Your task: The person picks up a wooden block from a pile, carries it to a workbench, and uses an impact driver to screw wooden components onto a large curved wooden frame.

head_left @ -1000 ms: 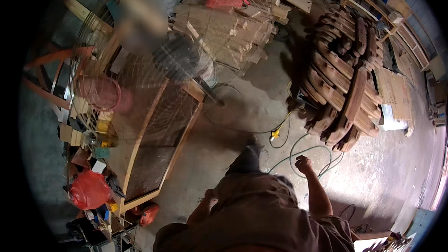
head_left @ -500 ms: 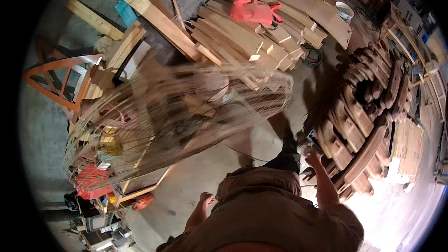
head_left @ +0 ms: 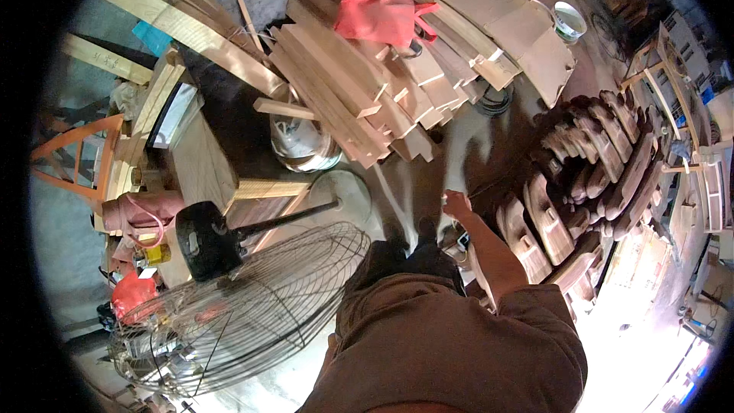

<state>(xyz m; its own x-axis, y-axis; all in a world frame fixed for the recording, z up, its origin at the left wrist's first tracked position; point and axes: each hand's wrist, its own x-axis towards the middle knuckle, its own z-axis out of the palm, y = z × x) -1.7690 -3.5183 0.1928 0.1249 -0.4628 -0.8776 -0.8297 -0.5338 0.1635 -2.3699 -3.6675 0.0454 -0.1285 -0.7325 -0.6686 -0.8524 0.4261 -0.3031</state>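
My right hand (head_left: 456, 204) is stretched out ahead of my body, its fingers curled closed. Whether anything is inside them is too small to make out. Just beyond and to its right lie brown, shaped wooden pieces (head_left: 547, 222), and the hand looks apart from them. Of my left hand (head_left: 331, 347) only a sliver of skin shows between my shirt and a large fan, its fingers hidden. The black pedestal fan (head_left: 208, 241) with a wire cage fills the lower left, close to my left side.
Ahead lies a stack of sawn boards (head_left: 329, 80) with a red bag (head_left: 375, 14) on it. A white bucket (head_left: 300, 145) stands by the fan's round base (head_left: 342, 197). Another white bucket (head_left: 569, 21) is at the far right. An orange frame (head_left: 80, 159) leans at left.
The view has moved forward and turned; the fan now sits lower and nearer my left side. My right hand has reached forward and inward. My left hand has dropped mostly out of sight.
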